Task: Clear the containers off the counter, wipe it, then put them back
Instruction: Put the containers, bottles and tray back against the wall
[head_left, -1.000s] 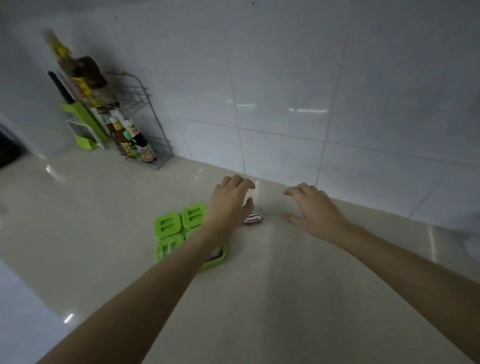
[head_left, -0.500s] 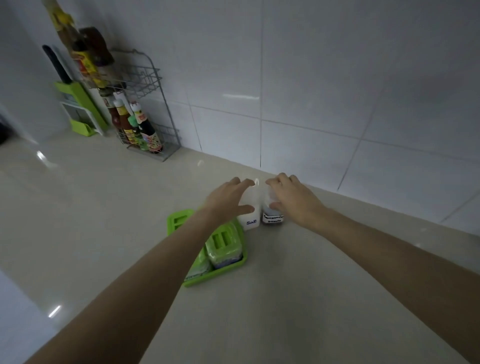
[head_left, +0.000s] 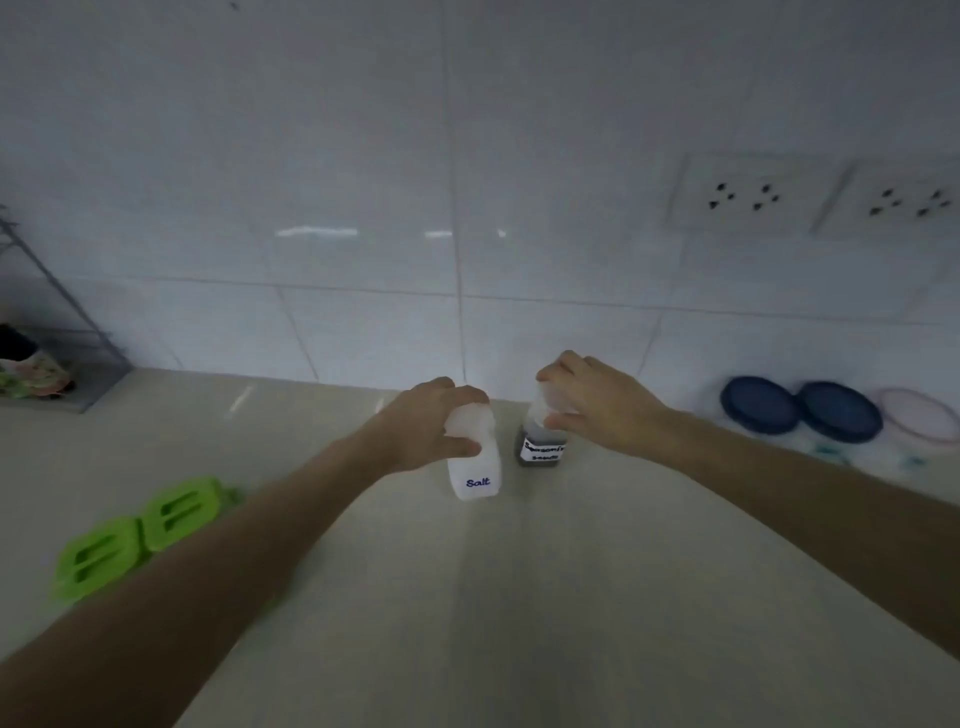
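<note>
The white plastic salt container (head_left: 475, 470) and dark labelled seasoning bottle (head_left: 540, 447), standing side by side near the tiled wall, are now clasped around their tops by left hand (head_left: 428, 426) and right hand (head_left: 597, 402), which were only reaching a moment ago, so clearing has begun.

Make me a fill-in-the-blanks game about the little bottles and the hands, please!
1. The left hand holds the white bottle labelled ____.
2. The right hand has its grip on the top of the bottle with ____ contents.
3. The dark bottle stands closer to the ____ than the white one does.
4. Near the person's left forearm lies a tray of lidded boxes coloured ____.

Missing words: Salt; dark; wall; green
</note>
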